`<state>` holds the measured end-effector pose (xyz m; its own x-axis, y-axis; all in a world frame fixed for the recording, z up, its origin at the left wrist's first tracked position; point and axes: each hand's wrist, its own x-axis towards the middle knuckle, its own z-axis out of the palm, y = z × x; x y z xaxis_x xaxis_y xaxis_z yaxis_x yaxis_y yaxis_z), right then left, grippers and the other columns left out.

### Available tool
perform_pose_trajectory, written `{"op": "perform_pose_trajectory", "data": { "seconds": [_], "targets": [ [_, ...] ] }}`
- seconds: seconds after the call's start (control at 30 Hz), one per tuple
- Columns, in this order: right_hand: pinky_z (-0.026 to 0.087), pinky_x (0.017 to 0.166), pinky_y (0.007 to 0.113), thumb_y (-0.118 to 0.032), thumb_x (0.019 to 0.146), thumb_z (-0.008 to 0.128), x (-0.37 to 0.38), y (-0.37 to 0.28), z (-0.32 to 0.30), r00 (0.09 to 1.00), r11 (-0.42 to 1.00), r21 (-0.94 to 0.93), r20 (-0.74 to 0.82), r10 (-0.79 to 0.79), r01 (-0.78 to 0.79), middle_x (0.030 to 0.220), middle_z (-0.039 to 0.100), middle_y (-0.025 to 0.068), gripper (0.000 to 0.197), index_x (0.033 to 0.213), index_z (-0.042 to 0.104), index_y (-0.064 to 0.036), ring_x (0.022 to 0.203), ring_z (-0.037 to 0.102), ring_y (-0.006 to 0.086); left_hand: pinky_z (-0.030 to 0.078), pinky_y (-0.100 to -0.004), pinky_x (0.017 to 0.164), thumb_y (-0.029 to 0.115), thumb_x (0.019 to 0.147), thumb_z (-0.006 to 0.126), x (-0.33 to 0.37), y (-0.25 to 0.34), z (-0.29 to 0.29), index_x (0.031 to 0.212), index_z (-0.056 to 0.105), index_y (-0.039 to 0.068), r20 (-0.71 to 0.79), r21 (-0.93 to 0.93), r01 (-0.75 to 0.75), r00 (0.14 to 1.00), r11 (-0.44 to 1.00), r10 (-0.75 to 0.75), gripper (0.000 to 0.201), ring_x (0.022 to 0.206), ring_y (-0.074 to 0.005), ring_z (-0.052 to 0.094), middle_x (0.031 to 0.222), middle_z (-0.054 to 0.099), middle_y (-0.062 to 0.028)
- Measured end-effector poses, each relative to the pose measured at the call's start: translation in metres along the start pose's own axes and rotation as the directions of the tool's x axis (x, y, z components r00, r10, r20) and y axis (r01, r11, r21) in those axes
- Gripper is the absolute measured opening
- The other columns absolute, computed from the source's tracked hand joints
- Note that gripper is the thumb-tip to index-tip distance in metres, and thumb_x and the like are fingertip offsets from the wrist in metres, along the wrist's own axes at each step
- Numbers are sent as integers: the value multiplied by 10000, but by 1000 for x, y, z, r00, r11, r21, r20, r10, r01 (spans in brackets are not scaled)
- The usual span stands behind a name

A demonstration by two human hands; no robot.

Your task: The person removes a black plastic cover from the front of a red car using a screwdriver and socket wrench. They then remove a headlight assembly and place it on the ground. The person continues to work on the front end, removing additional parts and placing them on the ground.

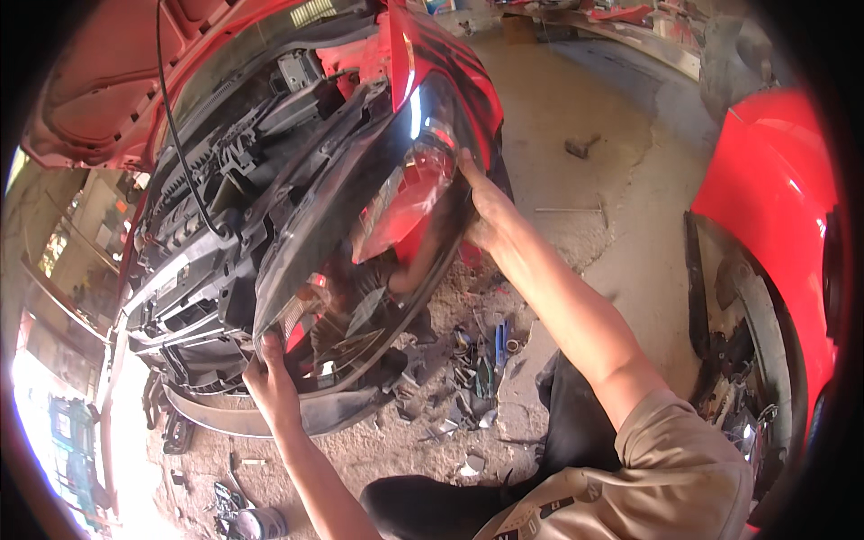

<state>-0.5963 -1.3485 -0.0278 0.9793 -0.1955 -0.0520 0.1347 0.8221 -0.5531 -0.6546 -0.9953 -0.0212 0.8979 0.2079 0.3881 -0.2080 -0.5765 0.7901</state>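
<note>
A large car headlight (360,315) with a clear, glossy lens sits at the front corner of a red car. Reflections on the lens hide part of its inside. My left hand (273,387) grips its lower left edge, thumb on the front and fingers mostly hidden behind. At the upper right end, my right hand (486,205) is closed round the rim beside the red fender (463,85). Beyond the headlight, the engine bay (234,171) lies exposed.
The hood (99,76) is raised, with a thin prop rod (171,117) slanting down. Below the headlight are pliers with blue handles (500,344) and broken bits. A tin (261,523) stands at lower left. Red bodywork (774,171) rises on the right.
</note>
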Motion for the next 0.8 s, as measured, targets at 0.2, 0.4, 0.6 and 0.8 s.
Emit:
{"op": "perform_pose_trajectory", "data": {
  "seconds": [0.2,0.4,0.6,0.8],
  "targets": [
    [534,712,375,-542,905,648,1,7,11,999,998,64,-33,31,-29,809,659,14,419,979,640,-130,729,633,185,254,-363,519,619,968,498,1,-9,3,601,472,-19,-184,-12,-159,971,987,154,737,570,-118,319,529,398,2],
    [462,1013,462,-504,921,646,5,-1,-3,999,997,58,-7,43,-43,1253,643,137,567,1245,605,-41,1168,595,280,240,-360,513,576,1001,464,-6,-5,12,602,454,-34,-205,56,-148,966,987,157,730,569,-112,303,518,386,-4],
    [446,1030,467,-494,931,633,-4,3,5,999,995,94,-48,26,-21,1291,624,136,573,1271,590,-35,1188,586,285,258,-349,493,550,1018,439,-6,2,5,575,484,-10,-180,118,-179,964,977,198,716,520,-104,362,497,437,-1],
    [535,830,403,-491,957,601,7,-8,3,997,999,7,-70,35,-35,1022,683,75,452,1130,637,-74,955,652,252,237,-366,514,543,1020,441,-10,-6,11,598,453,-35,-261,87,-136,953,987,155,716,566,-108,308,520,399,-4]
  ]
}}
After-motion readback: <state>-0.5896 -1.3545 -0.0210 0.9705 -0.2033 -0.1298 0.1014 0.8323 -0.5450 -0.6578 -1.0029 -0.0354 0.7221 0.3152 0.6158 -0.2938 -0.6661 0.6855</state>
